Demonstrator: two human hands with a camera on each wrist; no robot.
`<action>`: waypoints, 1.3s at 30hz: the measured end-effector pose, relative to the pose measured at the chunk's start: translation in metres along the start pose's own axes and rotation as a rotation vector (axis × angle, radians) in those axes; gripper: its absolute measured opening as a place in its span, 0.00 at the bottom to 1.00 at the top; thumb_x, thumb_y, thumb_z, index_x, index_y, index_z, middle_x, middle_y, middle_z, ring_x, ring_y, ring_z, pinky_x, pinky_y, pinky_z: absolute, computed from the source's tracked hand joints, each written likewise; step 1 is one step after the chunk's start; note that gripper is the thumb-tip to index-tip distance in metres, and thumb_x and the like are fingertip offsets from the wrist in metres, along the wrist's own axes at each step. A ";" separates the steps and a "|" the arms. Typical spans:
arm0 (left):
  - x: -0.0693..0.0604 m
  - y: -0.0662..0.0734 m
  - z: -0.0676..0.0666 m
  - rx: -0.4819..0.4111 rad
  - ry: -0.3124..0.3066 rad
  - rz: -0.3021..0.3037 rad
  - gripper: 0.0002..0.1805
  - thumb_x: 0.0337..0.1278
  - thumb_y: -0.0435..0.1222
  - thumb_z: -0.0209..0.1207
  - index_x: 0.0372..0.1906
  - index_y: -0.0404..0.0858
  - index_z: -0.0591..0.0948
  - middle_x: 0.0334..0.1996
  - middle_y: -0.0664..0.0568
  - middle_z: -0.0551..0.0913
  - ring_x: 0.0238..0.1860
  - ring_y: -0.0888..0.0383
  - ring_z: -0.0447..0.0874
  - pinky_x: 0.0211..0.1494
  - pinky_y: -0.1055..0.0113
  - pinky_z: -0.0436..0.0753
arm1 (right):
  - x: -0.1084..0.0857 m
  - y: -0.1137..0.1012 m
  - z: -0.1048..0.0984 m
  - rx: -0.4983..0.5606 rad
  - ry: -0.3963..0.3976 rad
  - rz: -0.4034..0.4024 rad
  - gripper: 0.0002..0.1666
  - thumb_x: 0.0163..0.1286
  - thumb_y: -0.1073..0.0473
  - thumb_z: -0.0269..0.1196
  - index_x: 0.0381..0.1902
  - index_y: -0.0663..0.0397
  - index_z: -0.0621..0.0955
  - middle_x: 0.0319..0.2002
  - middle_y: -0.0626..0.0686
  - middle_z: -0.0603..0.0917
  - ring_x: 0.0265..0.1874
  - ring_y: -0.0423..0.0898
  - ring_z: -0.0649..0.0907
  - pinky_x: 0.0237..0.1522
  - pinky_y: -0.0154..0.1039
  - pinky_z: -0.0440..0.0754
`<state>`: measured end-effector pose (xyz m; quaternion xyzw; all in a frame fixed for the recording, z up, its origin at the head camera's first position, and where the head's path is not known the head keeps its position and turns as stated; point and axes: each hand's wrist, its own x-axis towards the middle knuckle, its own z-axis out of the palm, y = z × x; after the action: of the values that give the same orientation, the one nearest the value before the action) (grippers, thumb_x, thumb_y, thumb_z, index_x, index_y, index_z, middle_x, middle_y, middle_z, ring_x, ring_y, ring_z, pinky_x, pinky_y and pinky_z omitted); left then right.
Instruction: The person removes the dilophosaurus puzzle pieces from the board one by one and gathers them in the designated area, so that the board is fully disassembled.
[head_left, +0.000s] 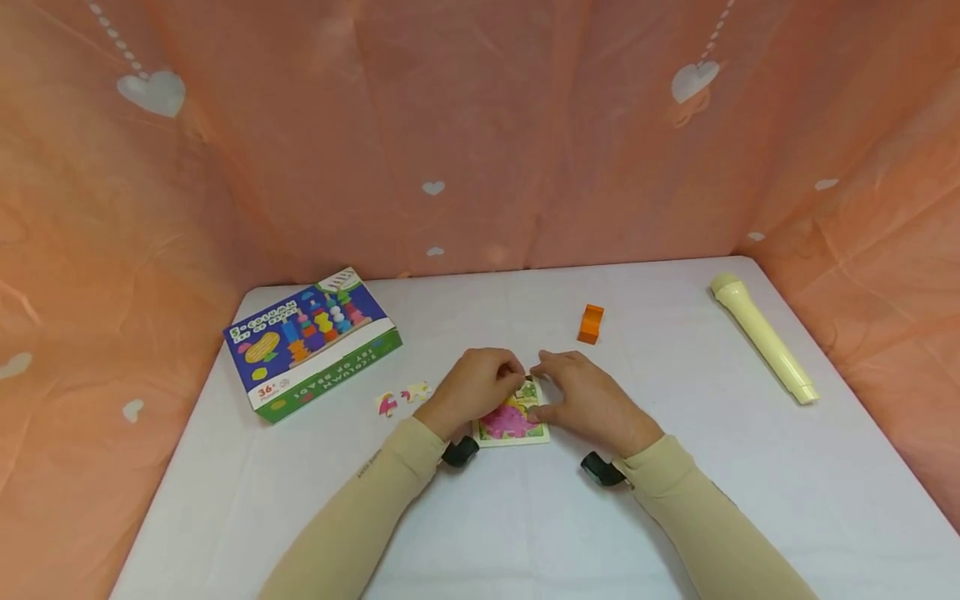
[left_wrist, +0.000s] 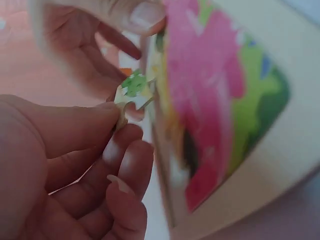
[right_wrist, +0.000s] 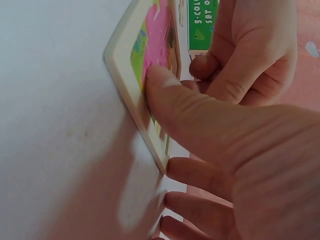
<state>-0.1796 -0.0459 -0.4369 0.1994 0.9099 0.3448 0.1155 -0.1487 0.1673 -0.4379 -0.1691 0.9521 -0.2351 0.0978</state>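
Note:
A small jigsaw puzzle board (head_left: 513, 423) with a pale frame and a pink and green picture lies on the table. My left hand (head_left: 474, 385) is over its upper left part. Between that thumb and fingers I pinch a small puzzle piece (left_wrist: 134, 85) with a green patch, tilted beside the board's edge in the left wrist view. My right hand (head_left: 588, 400) holds the board at its right side. Its thumb (right_wrist: 165, 87) presses on the picture, while the fingers reach to the frame's edge. The hands partly cover the board.
Two loose puzzle pieces, one with pink (head_left: 387, 405) and one yellowish (head_left: 417, 391), lie left of my left hand. Behind them stands a bead-set box (head_left: 315, 342). An orange block (head_left: 591, 324) lies beyond the board, and a cream microphone-shaped tube (head_left: 765, 340) at far right.

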 end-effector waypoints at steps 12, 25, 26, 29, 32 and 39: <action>-0.030 -0.039 -0.058 -0.085 0.081 -0.081 0.05 0.77 0.42 0.64 0.45 0.50 0.90 0.40 0.57 0.89 0.42 0.55 0.82 0.49 0.59 0.82 | -0.001 -0.005 -0.002 -0.029 -0.041 0.066 0.41 0.67 0.43 0.77 0.73 0.54 0.80 0.81 0.59 0.70 0.81 0.61 0.69 0.79 0.62 0.70; -0.034 -0.057 -0.056 -0.009 0.045 -0.153 0.05 0.76 0.41 0.66 0.45 0.46 0.90 0.38 0.54 0.88 0.42 0.55 0.81 0.50 0.60 0.81 | -0.014 -0.007 0.004 0.001 -0.018 -0.168 0.22 0.73 0.59 0.72 0.62 0.35 0.88 0.79 0.49 0.75 0.80 0.52 0.72 0.73 0.54 0.79; -0.034 -0.057 -0.055 -0.010 0.045 -0.155 0.05 0.76 0.41 0.66 0.45 0.46 0.90 0.39 0.54 0.88 0.42 0.55 0.81 0.51 0.59 0.82 | -0.014 -0.007 0.004 0.005 -0.016 -0.188 0.21 0.74 0.60 0.72 0.62 0.35 0.89 0.78 0.49 0.76 0.80 0.52 0.73 0.73 0.54 0.79; -0.035 -0.058 -0.055 -0.008 0.054 -0.147 0.06 0.77 0.39 0.65 0.44 0.45 0.90 0.40 0.54 0.89 0.43 0.56 0.82 0.53 0.58 0.83 | -0.014 -0.007 0.004 0.026 -0.027 -0.230 0.21 0.76 0.62 0.70 0.61 0.35 0.89 0.78 0.50 0.76 0.80 0.52 0.73 0.74 0.54 0.78; -0.036 -0.059 -0.055 -0.005 0.065 -0.150 0.06 0.77 0.39 0.64 0.44 0.45 0.91 0.41 0.54 0.90 0.44 0.56 0.83 0.54 0.57 0.83 | -0.013 -0.007 0.005 0.028 -0.036 -0.265 0.21 0.77 0.63 0.68 0.62 0.36 0.89 0.79 0.53 0.75 0.80 0.53 0.72 0.75 0.55 0.77; -0.041 -0.062 -0.057 0.000 0.099 -0.132 0.06 0.75 0.39 0.66 0.46 0.43 0.90 0.42 0.51 0.88 0.44 0.55 0.82 0.55 0.56 0.83 | -0.011 -0.011 0.004 -0.022 -0.030 -0.286 0.21 0.77 0.61 0.69 0.62 0.35 0.89 0.79 0.55 0.75 0.80 0.54 0.73 0.75 0.53 0.77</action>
<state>-0.1802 -0.1394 -0.4333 0.1219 0.9258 0.3458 0.0926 -0.1347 0.1601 -0.4352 -0.3076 0.9193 -0.2335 0.0758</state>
